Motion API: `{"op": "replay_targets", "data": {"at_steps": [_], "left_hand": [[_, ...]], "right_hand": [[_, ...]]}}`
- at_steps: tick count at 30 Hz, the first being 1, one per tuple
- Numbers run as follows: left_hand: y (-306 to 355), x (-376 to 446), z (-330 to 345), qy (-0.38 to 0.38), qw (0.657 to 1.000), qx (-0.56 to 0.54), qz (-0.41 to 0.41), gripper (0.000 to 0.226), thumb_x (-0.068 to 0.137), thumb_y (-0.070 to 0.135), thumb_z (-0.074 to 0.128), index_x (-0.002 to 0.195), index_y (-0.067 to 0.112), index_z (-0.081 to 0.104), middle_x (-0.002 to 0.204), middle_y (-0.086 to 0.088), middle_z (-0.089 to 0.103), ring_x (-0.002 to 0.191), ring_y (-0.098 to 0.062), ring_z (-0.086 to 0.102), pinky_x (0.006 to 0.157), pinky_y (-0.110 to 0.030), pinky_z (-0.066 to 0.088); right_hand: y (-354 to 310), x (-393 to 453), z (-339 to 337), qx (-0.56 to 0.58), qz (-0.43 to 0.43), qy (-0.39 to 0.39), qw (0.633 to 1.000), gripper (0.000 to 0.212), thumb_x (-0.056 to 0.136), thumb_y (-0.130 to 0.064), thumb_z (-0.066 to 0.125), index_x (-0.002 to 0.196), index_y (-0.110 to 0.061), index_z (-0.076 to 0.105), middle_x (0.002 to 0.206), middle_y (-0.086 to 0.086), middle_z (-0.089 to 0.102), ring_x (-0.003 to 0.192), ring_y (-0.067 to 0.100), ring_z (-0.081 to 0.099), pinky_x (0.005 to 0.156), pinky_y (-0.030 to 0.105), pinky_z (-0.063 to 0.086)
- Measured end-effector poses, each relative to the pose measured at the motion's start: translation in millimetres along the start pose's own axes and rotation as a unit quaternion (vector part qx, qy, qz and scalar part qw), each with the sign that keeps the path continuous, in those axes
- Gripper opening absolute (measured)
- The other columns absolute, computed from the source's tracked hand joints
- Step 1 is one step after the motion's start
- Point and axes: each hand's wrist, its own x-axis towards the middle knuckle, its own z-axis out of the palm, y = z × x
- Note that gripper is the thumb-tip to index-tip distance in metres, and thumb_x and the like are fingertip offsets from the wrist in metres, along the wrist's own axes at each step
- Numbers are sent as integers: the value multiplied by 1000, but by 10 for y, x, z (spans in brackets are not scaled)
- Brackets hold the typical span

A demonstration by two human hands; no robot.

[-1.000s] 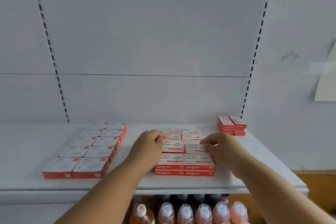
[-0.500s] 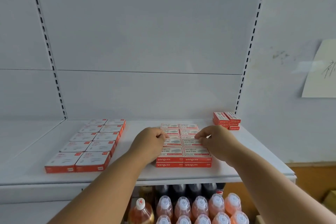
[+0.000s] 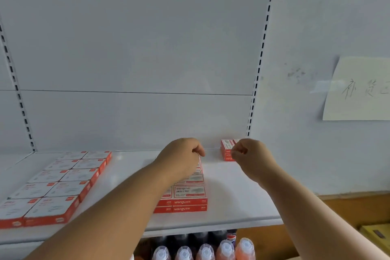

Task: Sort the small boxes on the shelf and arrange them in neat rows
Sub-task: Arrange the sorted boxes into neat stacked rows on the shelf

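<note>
A middle block of red-and-white small boxes (image 3: 190, 193) lies two wide and two layers high on the white shelf (image 3: 234, 196). My left hand (image 3: 181, 159) rests over its far end with fingers curled, and its fingertips are hidden against the back boxes. A small stack of the same boxes (image 3: 226, 150) stands at the back right. My right hand (image 3: 254, 157) hovers just in front of that stack, fingers curled and pinched, with nothing visible in them. A larger block of flat red-edged boxes (image 3: 63, 186) lies in two rows on the left.
Slotted uprights (image 3: 260, 65) frame the white back panel. A handwritten paper note (image 3: 358, 91) hangs on the wall at right. Below the shelf stand several capped bottles (image 3: 225, 249). A yellow carton (image 3: 376, 234) sits low at the far right.
Both hands left the middle of the block and moved toward the back. The left now sits at the block's far end, and the right has swung over to the small stack at back right.
</note>
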Motion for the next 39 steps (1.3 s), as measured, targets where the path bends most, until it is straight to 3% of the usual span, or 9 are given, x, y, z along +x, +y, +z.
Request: {"op": "replay_targets", "data": {"at_steps": [4, 7, 10, 12, 15, 21, 27, 30, 39], "left_hand": [[373, 319, 177, -49, 998, -11, -29, 34, 91, 5, 44, 99, 27, 69, 110, 3, 68, 102, -18, 61, 90, -31, 50], [588, 649, 364, -50, 997, -2, -66, 20, 93, 17, 51, 94, 18, 71, 108, -5, 72, 101, -25, 64, 87, -34, 49], [718, 923, 580, -49, 988, 68, -129, 44, 99, 42, 46, 111, 5, 67, 116, -16, 69, 107, -34, 64, 79, -31, 46], [765, 1035, 724, -65, 976, 105, -177, 58, 99, 52, 40, 116, 2, 66, 119, -18, 67, 109, -34, 64, 78, -30, 43], [791, 1141, 893, -77, 967, 127, -206, 49, 98, 47, 46, 111, 4, 67, 114, -14, 69, 107, -31, 65, 71, -26, 40], [680, 1131, 928, 19, 964, 31, -262, 21, 85, 29, 63, 74, 11, 64, 81, -9, 68, 69, -26, 57, 55, -26, 36], [663, 894, 636, 130, 956, -161, -207, 14, 97, 18, 56, 94, 29, 62, 95, 1, 67, 77, -17, 63, 65, -28, 46], [604, 786, 447, 165, 953, -183, -178, 16, 98, 18, 57, 100, 33, 62, 98, 1, 67, 79, -16, 64, 69, -30, 48], [71, 330, -178, 170, 964, -133, -157, 19, 98, 20, 58, 111, 32, 67, 99, 7, 70, 85, -15, 65, 67, -26, 47]], "right_hand": [[273, 298, -221, 23, 9, 7, 1000, 11, 80, -7, 57, 73, -13, 62, 67, -2, 59, 61, 17, 51, 51, 24, 38], [449, 585, -309, 4, 17, -10, 1000, 4, 84, -19, 63, 81, -20, 60, 84, 0, 64, 78, 21, 60, 62, 27, 43], [556, 773, -282, -45, 46, -62, 996, 34, 90, -42, 61, 108, -14, 57, 106, 5, 61, 98, 27, 60, 70, 27, 42], [595, 845, -245, -73, 57, -108, 990, 36, 91, -48, 56, 92, -12, 54, 89, 3, 59, 83, 25, 58, 57, 26, 37], [657, 942, -247, -89, 58, -151, 983, 37, 90, -39, 56, 65, -16, 42, 62, -1, 46, 56, 18, 45, 46, 25, 30], [793, 1071, -336, 104, 86, -156, 978, 14, 80, -12, 56, 67, -12, 50, 56, 4, 41, 46, 20, 34, 49, 22, 26], [615, 978, -361, 389, 100, -166, 901, 11, 93, -10, 57, 95, -12, 67, 84, 9, 68, 63, 16, 51, 55, 28, 40], [432, 951, -309, 397, 70, -164, 900, 11, 94, -16, 60, 102, -18, 67, 97, 9, 71, 69, 15, 56, 60, 29, 45], [-175, 644, 53, 365, 21, -139, 920, 12, 94, -16, 61, 103, -20, 70, 91, 6, 74, 70, 16, 59, 61, 28, 46]]}}
